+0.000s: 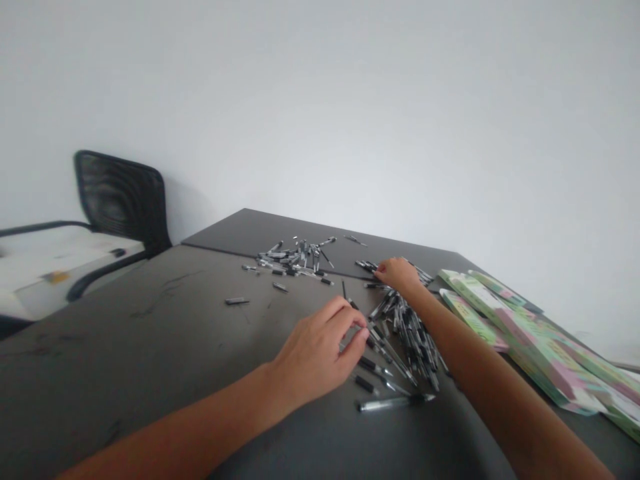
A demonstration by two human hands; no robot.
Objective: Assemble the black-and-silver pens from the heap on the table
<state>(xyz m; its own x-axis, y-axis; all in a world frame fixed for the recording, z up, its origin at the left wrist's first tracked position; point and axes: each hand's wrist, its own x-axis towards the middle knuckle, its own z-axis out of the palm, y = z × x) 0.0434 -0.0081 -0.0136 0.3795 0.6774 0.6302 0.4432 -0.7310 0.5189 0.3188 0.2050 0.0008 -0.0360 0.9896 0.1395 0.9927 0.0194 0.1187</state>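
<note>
A heap of black and clear pens lies on the dark grey table between my arms. My left hand rests at the heap's near left side, its fingers pinched on a pen part I cannot name. My right hand reaches further back, curled over pens at the heap's far end; what its fingers grip is hidden. A single pen lies apart at the near edge of the heap.
A second scatter of pen parts lies further back on the table, with a lone cap to the left. Flat green and pink boxes are stacked at the right. A black mesh chair stands at the left beside a white surface.
</note>
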